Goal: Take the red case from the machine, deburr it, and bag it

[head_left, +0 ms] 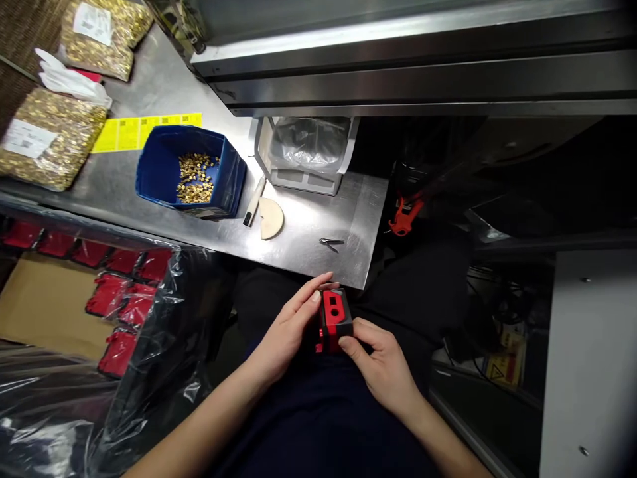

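Closest in, above the lap and just off the surface's near right corner, is the red-and-black plastic housing (334, 312). The left hand (283, 332) grasps it along its left side with fingers extended towards the far end; the right hand (388, 365) pinches its near right corner between thumb and fingers. Both hands are closed on the part. Good handling here seems to call for light, even pressure on the side walls, thumbs clear of the openings in the red face, and the part level so the two grips don't twist it against each other.

On the metal surface (303, 245), the small metal nippers (331, 243) lie by the near right corner, in easy reach of the right hand. Further left, near the near edge, are a cream notched disc (271, 219) and a white-handled tool (255, 201); the tool's slim end deserves care when reaching past. Beside it stands the blue bin (231, 176) holding small brass pieces (196, 179). Farther back, towards the far edge, is a grey bin (306, 181) with a clear plastic bag (311, 143) in it.
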A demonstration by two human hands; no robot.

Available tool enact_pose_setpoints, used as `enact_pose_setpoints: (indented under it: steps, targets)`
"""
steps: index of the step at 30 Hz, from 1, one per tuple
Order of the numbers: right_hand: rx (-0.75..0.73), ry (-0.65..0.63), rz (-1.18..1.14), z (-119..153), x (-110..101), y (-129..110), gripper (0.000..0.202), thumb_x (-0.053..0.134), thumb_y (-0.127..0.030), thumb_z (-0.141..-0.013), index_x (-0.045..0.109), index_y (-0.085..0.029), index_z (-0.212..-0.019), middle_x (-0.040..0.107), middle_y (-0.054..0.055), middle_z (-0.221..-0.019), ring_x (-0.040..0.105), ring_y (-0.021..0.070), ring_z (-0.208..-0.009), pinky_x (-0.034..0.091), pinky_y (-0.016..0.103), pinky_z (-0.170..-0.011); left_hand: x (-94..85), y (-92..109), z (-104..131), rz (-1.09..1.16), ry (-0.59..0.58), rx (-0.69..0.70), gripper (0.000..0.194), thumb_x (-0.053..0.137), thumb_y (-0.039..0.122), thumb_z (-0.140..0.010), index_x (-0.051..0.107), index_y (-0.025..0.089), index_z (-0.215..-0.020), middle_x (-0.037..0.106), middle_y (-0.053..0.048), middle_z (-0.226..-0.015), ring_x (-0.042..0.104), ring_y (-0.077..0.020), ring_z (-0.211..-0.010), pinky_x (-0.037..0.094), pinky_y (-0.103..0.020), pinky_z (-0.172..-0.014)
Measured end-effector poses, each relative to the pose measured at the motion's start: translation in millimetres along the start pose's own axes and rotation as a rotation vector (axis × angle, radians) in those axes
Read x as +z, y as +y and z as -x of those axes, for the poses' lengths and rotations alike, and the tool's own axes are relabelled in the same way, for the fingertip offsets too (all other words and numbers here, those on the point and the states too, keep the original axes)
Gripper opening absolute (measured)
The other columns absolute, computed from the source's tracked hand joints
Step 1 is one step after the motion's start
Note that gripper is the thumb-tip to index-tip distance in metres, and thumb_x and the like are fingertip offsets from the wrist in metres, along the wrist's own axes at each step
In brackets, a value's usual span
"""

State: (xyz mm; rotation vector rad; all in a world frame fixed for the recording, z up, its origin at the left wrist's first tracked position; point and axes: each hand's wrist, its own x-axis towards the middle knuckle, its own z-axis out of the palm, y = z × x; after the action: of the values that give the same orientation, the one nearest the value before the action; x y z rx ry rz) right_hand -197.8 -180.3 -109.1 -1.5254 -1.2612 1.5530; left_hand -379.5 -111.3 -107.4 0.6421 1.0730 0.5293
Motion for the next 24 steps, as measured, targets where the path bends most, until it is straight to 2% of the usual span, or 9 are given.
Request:
enact_pose_setpoints:
  steps: [3,5,9,11,15,17,20,22,24]
  targets:
    - [0.031,0.017,-0.058,-3,-2,-2,0.032,0.057,-0.044,-0.103,0.074,-0.02,-0.089,0.066,0.003,-0.084,0.061,0.018,-0.08,0.047,0.028,-0.074,-2.6,-1,2,-0.007,-0.081,0.012,0.052,0.064,0.043,-0.097,0.056,0.031,-0.147,0.06,-0.006,-0.15,0.054,-0.0292,-0.138,0.04,-0.042,-0.118]
    - [0.054,0.018,-0.085,-5,-3,-4,0.03,0.058,-0.043,-0.102,0.074,-0.02,-0.091,0.068,0.002,-0.086,0.062,0.0189,-0.083,0.048,0.028,-0.076,-2.1,-3,1,-0.056,-0.085,0.037,0.056,0.072,0.039,-0.093,0.057,0.03,-0.146,0.063,-0.006,-0.145,0.056,-0.0298,-0.136,0.041,-0.043,-0.118]
    - [0.106,0.026,-0.137,-9,0,-3,0.03,0.06,-0.045,-0.101,0.075,-0.02,-0.094,0.069,0.001,-0.088,0.064,0.0201,-0.086,0.049,0.028,-0.079,5.1,-5,-5,-0.116,-0.012,0.106,0.027,0.064,0.036,-0.098,0.077,0.025,-0.118,0.063,-0.006,-0.146,0.055,-0.0297,-0.138,0.04,-0.042,-0.119]
    - [0.162,0.053,-0.172,-12,2,1,0.035,0.061,-0.048,-0.099,0.074,-0.018,-0.087,0.066,0.0,-0.08,0.06,0.0179,-0.077,0.047,0.027,-0.071,8.2,-5,-8,-0.143,0.007,0.116,0.029,0.058,0.039,-0.101,0.08,0.025,-0.113,0.063,-0.006,-0.147,0.054,-0.0288,-0.139,0.038,-0.042,-0.121]
    - [0.257,0.148,-0.39,-18,1,8,0.041,0.067,-0.051,-0.096,0.069,-0.016,-0.075,0.059,-0.002,-0.067,0.048,0.0121,-0.062,0.039,0.024,-0.058,5.3,-6,-9,-0.24,0.013,0.17,0.037,0.05,0.044,-0.105,0.072,0.028,-0.13,0.055,-0.004,-0.155,0.044,-0.0268,-0.148,0.026,-0.045,-0.129]
    - [0.308,0.184,-0.56,-22,-2,9,0.04,0.069,-0.053,-0.094,0.072,-0.015,-0.079,0.061,0.0,-0.068,0.049,0.0123,-0.061,0.041,0.024,-0.058,0.6,-9,-6,-0.237,-0.05,0.174,0.044,0.054,0.045,-0.103,0.06,0.03,-0.144,0.048,-0.004,-0.161,0.038,-0.0267,-0.152,0.023,-0.046,-0.13]
    - [0.365,0.21,-0.749,-27,-7,8,0.038,0.074,-0.053,-0.091,0.077,-0.015,-0.093,0.069,0.003,-0.075,0.054,0.0132,-0.063,0.046,0.024,-0.058,-4.7,-20,-1,-0.238,-0.174,0.17,0.077,0.076,0.043,-0.09,0.041,0.031,-0.157,0.034,-0.007,-0.168,0.032,-0.0308,-0.155,0.027,-0.049,-0.129]
    - [0.379,0.225,-0.823,-29,-9,9,0.038,0.077,-0.051,-0.089,0.078,-0.015,-0.099,0.072,0.004,-0.08,0.056,0.0121,-0.064,0.047,0.022,-0.057,-6.1,-27,0,-0.284,-0.183,0.21,0.095,0.085,0.038,-0.081,0.034,0.032,-0.16,0.03,-0.009,-0.17,0.029,-0.0335,-0.156,0.028,-0.051,-0.128]
    - [0.388,0.216,-0.888,-30,-9,10,0.036,0.079,-0.049,-0.088,0.079,-0.015,-0.1,0.073,0.003,-0.082,0.057,0.0103,-0.063,0.048,0.02,-0.056,-7.1,-30,0,-0.339,-0.15,0.255,0.1,0.089,0.036,-0.078,0.033,0.033,-0.16,0.032,-0.011,-0.169,0.032,-0.0349,-0.154,0.029,-0.053,-0.127]
